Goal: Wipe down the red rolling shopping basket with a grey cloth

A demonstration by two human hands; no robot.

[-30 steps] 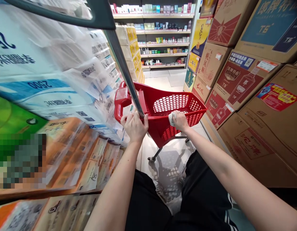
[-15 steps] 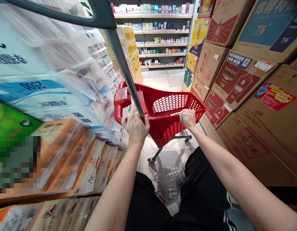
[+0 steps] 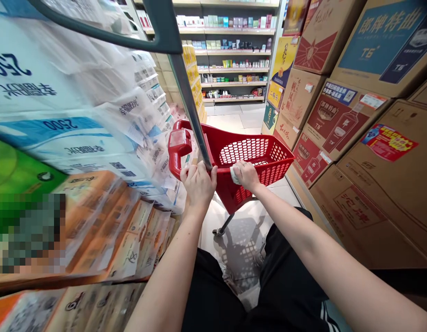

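Observation:
A red plastic shopping cart (image 3: 249, 152) stands in front of me, its basket side made of open mesh. My left hand (image 3: 199, 184) is wrapped round the cart's near edge, right by the foot of a metal pole (image 3: 191, 106). On the same rim, farther right, my right hand (image 3: 246, 175) is closed over a crumpled whitish cloth (image 3: 235, 175) and presses it against the red plastic. Only a small part of the cloth shows past the fingers. A dark grey-green handle (image 3: 163, 27) tops the pole.
Stacked cardboard boxes (image 3: 365, 152) line the right side. Packs of wrapped paper (image 3: 78, 124) and orange packs (image 3: 96, 221) are piled close on the left. Shelves (image 3: 234, 50) with small goods stand at the back. A cart wheel (image 3: 218, 231) rests near my feet.
My right hand has slid left along the cart's rim with the cloth, closer to my left hand. The left hand keeps its hold. The view has shifted slightly.

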